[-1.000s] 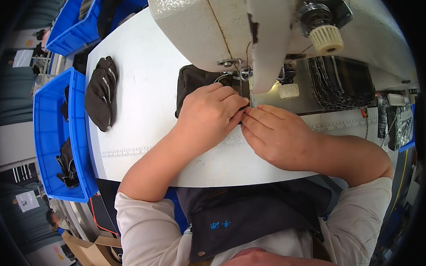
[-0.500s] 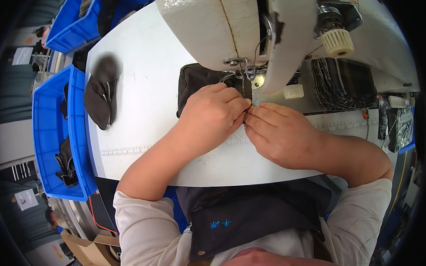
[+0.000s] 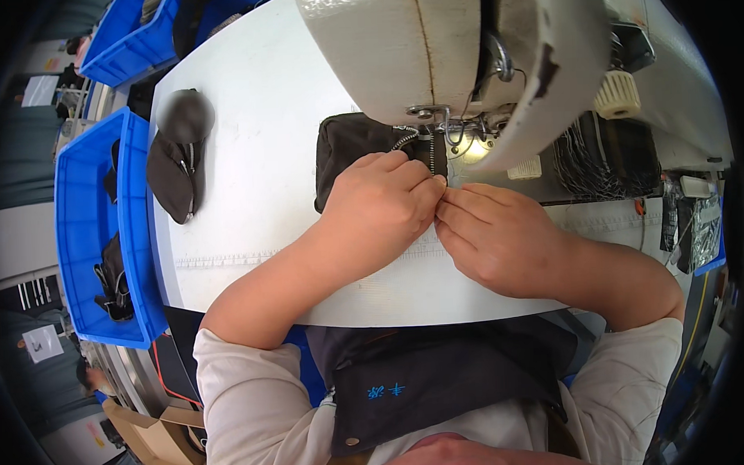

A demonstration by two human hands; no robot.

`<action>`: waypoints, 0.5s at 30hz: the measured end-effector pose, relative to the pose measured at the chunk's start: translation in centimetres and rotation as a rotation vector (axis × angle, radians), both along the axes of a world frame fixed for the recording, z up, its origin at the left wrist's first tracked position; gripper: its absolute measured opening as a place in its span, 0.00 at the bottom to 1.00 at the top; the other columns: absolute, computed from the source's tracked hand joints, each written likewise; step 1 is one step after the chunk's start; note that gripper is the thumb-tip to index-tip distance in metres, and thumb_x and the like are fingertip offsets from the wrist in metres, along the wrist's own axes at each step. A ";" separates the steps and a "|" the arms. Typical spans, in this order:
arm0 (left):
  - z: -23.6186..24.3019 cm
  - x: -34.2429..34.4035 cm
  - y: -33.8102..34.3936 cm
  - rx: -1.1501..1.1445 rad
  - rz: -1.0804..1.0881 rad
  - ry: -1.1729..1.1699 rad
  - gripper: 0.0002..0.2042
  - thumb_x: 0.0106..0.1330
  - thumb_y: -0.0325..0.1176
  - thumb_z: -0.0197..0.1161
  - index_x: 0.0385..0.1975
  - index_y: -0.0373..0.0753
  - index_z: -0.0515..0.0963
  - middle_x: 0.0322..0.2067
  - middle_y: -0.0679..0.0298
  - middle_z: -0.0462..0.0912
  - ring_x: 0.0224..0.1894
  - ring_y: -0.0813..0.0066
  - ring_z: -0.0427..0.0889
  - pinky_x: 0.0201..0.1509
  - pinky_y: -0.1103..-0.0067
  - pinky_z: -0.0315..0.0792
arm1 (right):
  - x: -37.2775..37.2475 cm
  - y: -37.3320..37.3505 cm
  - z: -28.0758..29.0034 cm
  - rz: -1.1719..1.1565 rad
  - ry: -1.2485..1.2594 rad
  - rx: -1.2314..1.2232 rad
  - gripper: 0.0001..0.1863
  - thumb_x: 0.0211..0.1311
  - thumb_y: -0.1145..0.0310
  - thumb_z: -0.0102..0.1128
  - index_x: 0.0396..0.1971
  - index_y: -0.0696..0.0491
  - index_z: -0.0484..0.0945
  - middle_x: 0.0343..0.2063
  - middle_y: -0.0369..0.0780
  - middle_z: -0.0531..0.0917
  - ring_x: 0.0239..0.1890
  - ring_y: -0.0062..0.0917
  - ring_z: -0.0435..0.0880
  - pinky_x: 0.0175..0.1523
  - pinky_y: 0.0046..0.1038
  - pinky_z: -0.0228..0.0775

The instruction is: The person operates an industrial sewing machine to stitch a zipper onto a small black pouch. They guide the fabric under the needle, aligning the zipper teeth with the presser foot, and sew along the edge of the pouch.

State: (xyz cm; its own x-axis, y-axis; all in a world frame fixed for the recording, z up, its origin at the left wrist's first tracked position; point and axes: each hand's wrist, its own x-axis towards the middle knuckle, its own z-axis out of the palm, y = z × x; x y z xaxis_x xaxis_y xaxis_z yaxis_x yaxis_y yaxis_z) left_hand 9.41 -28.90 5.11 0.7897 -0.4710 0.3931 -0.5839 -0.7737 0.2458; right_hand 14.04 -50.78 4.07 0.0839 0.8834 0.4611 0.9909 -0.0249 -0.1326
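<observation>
A dark zippered pouch [image 3: 340,147] lies on the white table, its right edge by the needle and presser foot of the sewing machine [image 3: 390,51]. My left hand [image 3: 383,203] rests on the pouch, fingers curled and gripping its near right part below the metal zipper [image 3: 431,152]. My right hand [image 3: 499,236] meets it fingertip to fingertip, pinching the pouch's near corner; the fingers hide most of that corner. Light from the machine falls just right of the zipper.
Another dark zippered pouch [image 3: 173,178] lies on the table's left side. A blue bin [image 3: 67,235] with dark pieces stands beyond the left edge. Stacked dark pieces with frayed edges [image 3: 603,159] lie right of the machine head. A ruler strip [image 3: 225,260] runs along the table [image 3: 246,138].
The machine and pouch appear slightly further right in the picture, as the view has shifted a little. Both hands keep their pinch on the pouch.
</observation>
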 end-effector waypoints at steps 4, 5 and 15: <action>-0.5 -0.5 -0.3 0.057 0.026 -0.043 0.09 0.52 0.31 0.68 0.34 0.39 0.84 0.27 0.69 0.79 0.34 0.71 0.80 0.40 0.75 0.76 | 0.2 -0.1 0.6 0.014 0.007 -0.036 0.15 0.48 0.71 0.62 0.35 0.64 0.84 0.37 0.47 0.85 0.43 0.36 0.84 0.50 0.34 0.77; -0.5 -0.5 -0.4 0.066 0.031 -0.044 0.09 0.52 0.31 0.68 0.34 0.39 0.84 0.27 0.69 0.79 0.34 0.71 0.80 0.40 0.75 0.76 | 0.2 -0.1 0.7 0.014 0.002 -0.032 0.15 0.48 0.71 0.62 0.36 0.64 0.84 0.37 0.48 0.85 0.44 0.37 0.84 0.51 0.34 0.77; -0.7 -0.3 -0.6 0.014 0.082 -0.024 0.07 0.57 0.30 0.67 0.35 0.38 0.84 0.28 0.68 0.79 0.34 0.70 0.80 0.40 0.74 0.76 | 0.4 0.1 0.5 -0.033 -0.031 -0.039 0.16 0.50 0.71 0.63 0.38 0.64 0.83 0.40 0.48 0.86 0.50 0.39 0.85 0.53 0.35 0.80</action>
